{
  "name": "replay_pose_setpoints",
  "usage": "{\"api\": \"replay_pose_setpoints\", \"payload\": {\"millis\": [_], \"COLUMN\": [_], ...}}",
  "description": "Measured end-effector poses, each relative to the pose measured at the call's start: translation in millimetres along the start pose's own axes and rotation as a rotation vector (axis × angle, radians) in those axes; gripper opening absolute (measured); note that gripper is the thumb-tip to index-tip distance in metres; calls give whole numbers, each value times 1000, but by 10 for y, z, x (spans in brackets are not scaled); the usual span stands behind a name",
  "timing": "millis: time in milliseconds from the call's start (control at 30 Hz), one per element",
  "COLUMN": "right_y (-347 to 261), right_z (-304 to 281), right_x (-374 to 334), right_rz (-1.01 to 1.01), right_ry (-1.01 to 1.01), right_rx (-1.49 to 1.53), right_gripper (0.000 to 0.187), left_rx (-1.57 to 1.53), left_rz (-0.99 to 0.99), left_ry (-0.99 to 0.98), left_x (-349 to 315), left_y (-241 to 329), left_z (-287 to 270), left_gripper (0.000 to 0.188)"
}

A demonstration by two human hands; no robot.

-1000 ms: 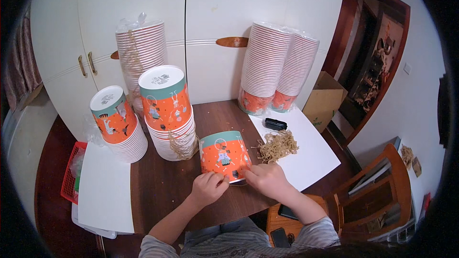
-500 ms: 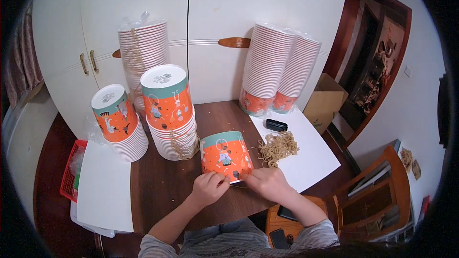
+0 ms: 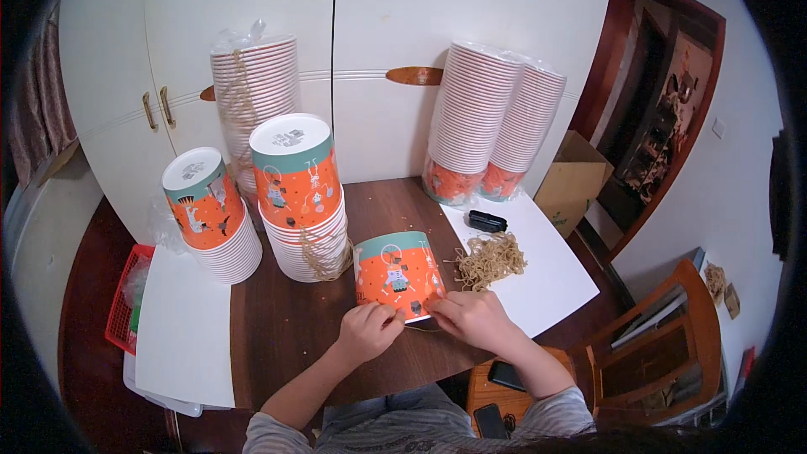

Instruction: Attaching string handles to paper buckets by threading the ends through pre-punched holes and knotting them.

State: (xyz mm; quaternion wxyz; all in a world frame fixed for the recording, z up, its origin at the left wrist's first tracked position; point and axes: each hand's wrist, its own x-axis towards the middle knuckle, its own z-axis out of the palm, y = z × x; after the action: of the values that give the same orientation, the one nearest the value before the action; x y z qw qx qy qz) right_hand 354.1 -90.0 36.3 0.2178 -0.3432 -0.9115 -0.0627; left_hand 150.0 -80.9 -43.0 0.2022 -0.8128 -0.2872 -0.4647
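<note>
A single orange paper bucket [image 3: 397, 273] with a green band and cartoon drawings lies in front of me on the dark table, its white rim toward me. Against the left part of that rim, the fingers of my left hand [image 3: 370, 328] are pinched. At the right corner of the rim, my right hand [image 3: 472, 319] is pinched too. A thin tan string [image 3: 420, 329] shows between both hands, just below the rim; its ends are hidden by my fingers. Beyond my right hand lies a tangled pile of similar string [image 3: 492, 261].
Upturned bucket stacks [image 3: 298, 176] stand at the left, one with string hanging on it. Tall plastic-wrapped bucket stacks [image 3: 471, 118] stand at the back right. A black case [image 3: 487, 220] lies near the string pile. A wooden chair [image 3: 664, 336] stands at the right, with phones on its seat.
My right hand has shifted slightly to the right. The bucket and my left hand stay nearly where they were; the whole view has moved a little.
</note>
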Motion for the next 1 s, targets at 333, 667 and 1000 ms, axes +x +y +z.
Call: {"api": "replay_pose_setpoints", "payload": {"millis": [333,667,1000], "right_y": [22,45,122], "right_z": [28,68,42], "right_x": [50,52,81], "right_rz": [13,86,86], "right_ry": [-9,33,-16], "right_rx": [52,204,452], "right_gripper": [12,13,17], "left_rx": [2,-67,-132], "left_rz": [-11,-95,-132], "left_ry": [1,33,16], "left_x": [4,60,120], "left_y": [17,2,-50], "left_z": [-3,15,26], "left_gripper": [12,11,12]}}
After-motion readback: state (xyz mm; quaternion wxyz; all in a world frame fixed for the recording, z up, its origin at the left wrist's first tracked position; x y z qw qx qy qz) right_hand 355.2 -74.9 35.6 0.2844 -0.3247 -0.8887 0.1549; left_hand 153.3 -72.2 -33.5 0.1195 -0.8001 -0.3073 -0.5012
